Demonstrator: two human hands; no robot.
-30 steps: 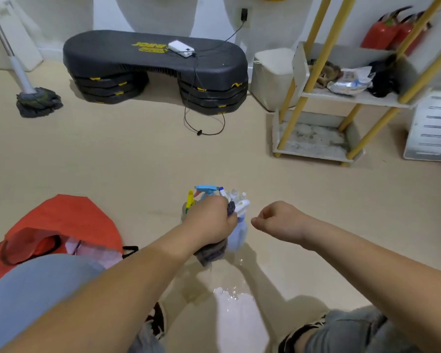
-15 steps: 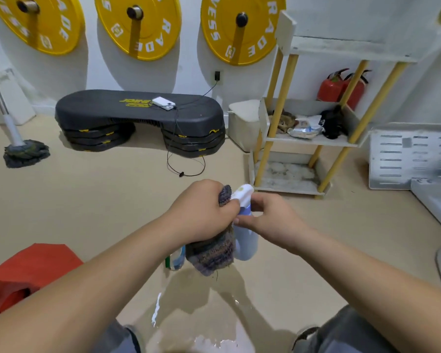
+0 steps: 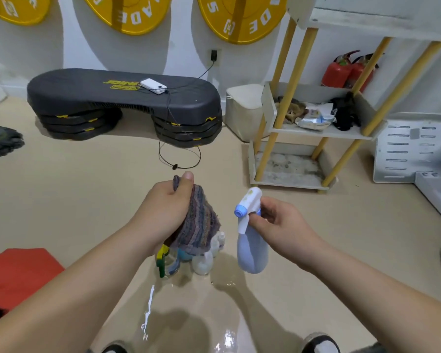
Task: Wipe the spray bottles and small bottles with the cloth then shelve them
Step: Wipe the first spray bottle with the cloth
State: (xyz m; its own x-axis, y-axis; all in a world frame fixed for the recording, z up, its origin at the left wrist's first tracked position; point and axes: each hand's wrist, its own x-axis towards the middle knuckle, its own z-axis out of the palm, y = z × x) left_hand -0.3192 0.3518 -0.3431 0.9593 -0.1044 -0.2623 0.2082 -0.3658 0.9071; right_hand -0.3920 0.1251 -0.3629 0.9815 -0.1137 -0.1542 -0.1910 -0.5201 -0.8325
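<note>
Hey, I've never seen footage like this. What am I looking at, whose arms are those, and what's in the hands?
There is no machine here. The two arms belong to a person, and every picture comes from one wide-angle camera worn on their head, looking forward and down. The left hand grips a striped cloth. The right hand holds a pale blue spray bottle by its neck, off the floor. Below the cloth, a cluster of small bottles stands on the glossy floor. Farther back is a yellow-legged shelf rack, probably where the bottles are meant to go.
</note>
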